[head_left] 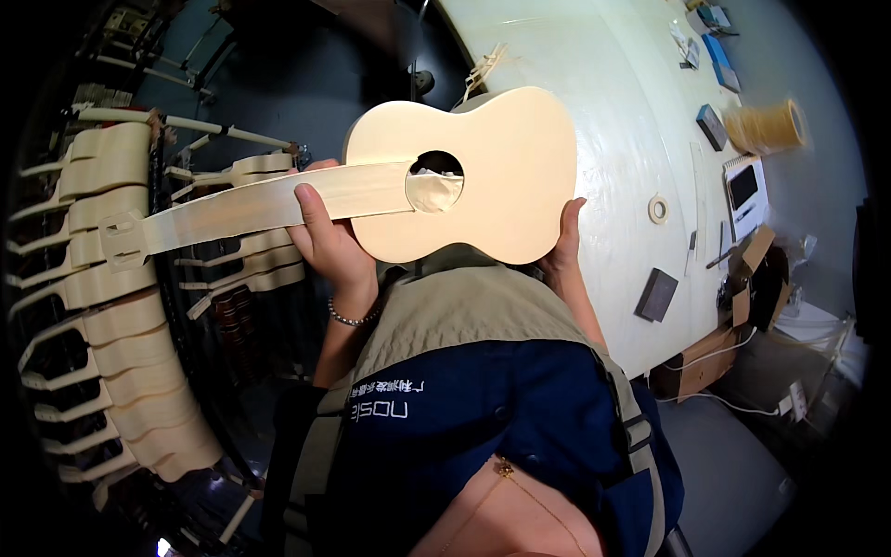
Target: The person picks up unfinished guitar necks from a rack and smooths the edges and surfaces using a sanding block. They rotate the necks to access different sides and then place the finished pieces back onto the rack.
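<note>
I hold an unfinished pale wooden ukulele [501,176] flat in front of my chest, its neck pointing left and its round sound hole facing up. My left hand [329,241] grips the neck where it meets the body, thumb lying on top of the fingerboard; a bead bracelet sits on that wrist. My right hand [564,243] holds the lower edge of the body at its wide end, fingers partly hidden under the wood. The headstock [125,237] reaches out over a rack on the left.
A rack of several unfinished pale ukulele necks [111,306] fills the left side. To the right is a cream-coloured workbench [613,111] with a dark sanding block [656,294], a tape ring [658,209], a yellow roll [766,127], small boxes and cardboard [710,357].
</note>
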### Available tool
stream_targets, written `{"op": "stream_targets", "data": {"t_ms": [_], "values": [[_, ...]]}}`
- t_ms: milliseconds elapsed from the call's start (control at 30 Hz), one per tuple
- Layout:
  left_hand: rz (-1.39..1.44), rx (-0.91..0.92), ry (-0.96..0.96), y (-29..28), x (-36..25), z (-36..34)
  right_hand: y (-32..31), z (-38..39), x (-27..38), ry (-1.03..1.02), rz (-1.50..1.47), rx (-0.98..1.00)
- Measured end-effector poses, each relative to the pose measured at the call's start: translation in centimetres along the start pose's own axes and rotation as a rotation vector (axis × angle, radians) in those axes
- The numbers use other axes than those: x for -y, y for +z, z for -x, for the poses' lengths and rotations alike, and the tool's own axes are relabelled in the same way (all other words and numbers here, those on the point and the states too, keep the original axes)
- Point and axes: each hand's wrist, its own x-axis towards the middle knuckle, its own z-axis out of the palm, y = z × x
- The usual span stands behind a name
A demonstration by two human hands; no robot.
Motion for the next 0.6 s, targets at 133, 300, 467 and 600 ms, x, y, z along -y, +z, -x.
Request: {"op": "stream_targets", "data": {"t_ms": [133,300,467,600], "values": [[0.027,0.046,-0.066,0.1,0.7,-3.7,1.4,-1.0,-0.1,-0.058,0.004,-0.024],[0.008,-0.001,-0.219,-0.6,1.9,-8.1,3.7,-2.2,-0.6,-0.117,0.018,-0.111],[-0.005,0.064,-0.345,-0.1,4.7,-11.8,6.7,-1.5,1.9,-0.158,0.140,-0.133],[-0.047,0.133,-0.424,0.4,5.7,-12.7,7.5,-1.2,2.8,-0.145,0.219,-0.187]]}}
